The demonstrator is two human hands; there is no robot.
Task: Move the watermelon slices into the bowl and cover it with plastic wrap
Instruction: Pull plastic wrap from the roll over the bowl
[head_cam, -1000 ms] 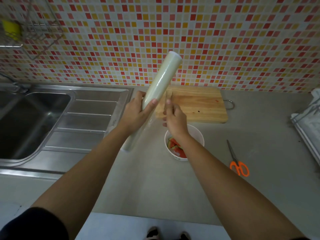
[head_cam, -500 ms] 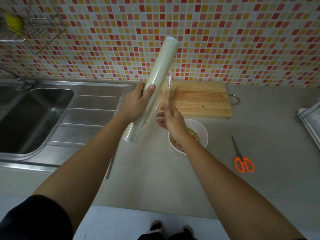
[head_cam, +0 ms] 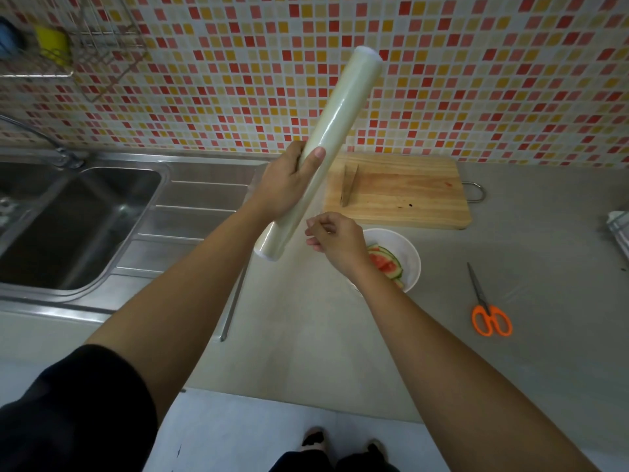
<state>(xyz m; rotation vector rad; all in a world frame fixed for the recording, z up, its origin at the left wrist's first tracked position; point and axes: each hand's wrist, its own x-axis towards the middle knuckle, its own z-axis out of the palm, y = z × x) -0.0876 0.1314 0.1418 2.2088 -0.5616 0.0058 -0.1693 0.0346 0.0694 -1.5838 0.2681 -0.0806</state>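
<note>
**Two hands on the wrap roll above the counter**

Both of our hands are raised over the grey counter (head_cam: 306, 335) in the head view, the only one we have. Our left hand (head_cam: 286, 189) is closed around the plastic wrap roll (head_cam: 326, 144), thumb pressed across its front. The roll's long axis runs diagonally: its lower end points down and left toward the sink's drainboard, its upper end points up and right toward the mosaic tile wall (head_cam: 476, 80). It is held in the air, clear of the counter.

Our right hand (head_cam: 335, 241) sits just beside the roll's lower part, fingers curled in with thumb and forefinger pinched together; whether film is caught between them we cannot tell.

Below and right of that hand stands the white bowl (head_cam: 410, 257), holding watermelon slices (head_cam: 386, 264), red flesh and green rind showing, partly hidden by our wrist. Behind the bowl lies the wooden cutting board (head_cam: 401, 192), with a knife (head_cam: 349, 187) standing on its edge. Orange-handled scissors (head_cam: 490, 315) lie on the counter to the right, well apart from the bowl. The steel sink (head_cam: 78, 219) is at the left.
</note>
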